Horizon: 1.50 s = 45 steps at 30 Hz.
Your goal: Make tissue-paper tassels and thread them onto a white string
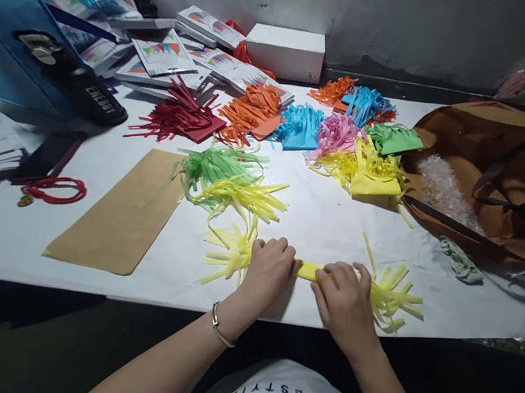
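Note:
A yellow paper tassel [309,270] lies across the near edge of the white table, its fringed ends fanned out to both sides. My left hand [271,269] is closed round its left part, fingers curled over the paper. On its right part, my right hand [345,294] grips with bent fingers. Between the two hands a narrow rolled yellow strip shows. Just beyond my left hand lie a loose yellow tassel [253,198] and a green tassel [221,165]. The undersides of both hands are hidden.
Folded fringed paper in yellow [375,183], blue [301,127], orange [255,110] and dark red [182,119] lies farther back. A brown envelope [118,215] is at left, near a black bottle [89,91]. A brown bag [508,180] gapes at right. Packets [165,54] and a white box [287,50] stand behind.

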{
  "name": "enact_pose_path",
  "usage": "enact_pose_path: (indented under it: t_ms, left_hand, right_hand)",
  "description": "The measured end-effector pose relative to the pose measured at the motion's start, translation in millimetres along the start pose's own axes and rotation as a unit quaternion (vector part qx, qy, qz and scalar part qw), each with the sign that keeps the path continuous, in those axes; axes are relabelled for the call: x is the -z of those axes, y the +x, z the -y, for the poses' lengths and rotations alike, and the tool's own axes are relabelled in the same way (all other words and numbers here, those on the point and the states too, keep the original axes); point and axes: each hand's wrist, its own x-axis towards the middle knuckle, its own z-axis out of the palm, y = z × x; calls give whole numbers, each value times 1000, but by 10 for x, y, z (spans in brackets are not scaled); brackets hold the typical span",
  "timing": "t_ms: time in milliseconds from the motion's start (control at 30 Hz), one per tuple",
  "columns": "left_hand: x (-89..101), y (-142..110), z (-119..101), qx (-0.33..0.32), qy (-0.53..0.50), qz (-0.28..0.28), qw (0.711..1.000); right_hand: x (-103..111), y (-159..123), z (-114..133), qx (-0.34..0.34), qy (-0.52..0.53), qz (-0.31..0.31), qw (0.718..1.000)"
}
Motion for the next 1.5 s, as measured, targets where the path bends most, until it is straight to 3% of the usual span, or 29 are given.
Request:
enact_pose_path:
  t_ms: [67,167,300,467,733,900,967,1100,1300,1500]
  left_hand:
    - [1,-34,17,-13,-19,-35,999]
    - [-21,-99,46,-96,-57,-111,987]
    - [-93,-158,77,-193,-70,-126,971]
    - [-107,-208,105,-174,-100,-107,974]
    - [23,-166,-44,-65,-23,-37,997]
    - [2,-74,-97,-34,12,-26,999]
    - [-21,-73,-74,-43,-1,-36,998]
    - [-44,-115,-8,-98,-55,-72,991]
    - [-40,-158,52,-183,-78,-99,975]
    - [-39,-148,47,-208,-90,-98,969]
  right_hand:
    - [-20,-6,26,12,29,15,999]
    - [-48,-13,28,-6,38,-1,999]
    - [-62,-25,36,-1,50,12,999]
    - [-43,-88,-15,12,49,36,998]
    - [6,-184,-199,-72,-25,17,997]
    - [25,-92,-94,-105,-99,-36,989]
    - [41,-54,-29,-78,-71,-50,993]
    - [15,-17,50,-3,34,18,999]
    - [-44,10,43,-9,63,5,998]
    - [-54,-25,58,34,73,15,997]
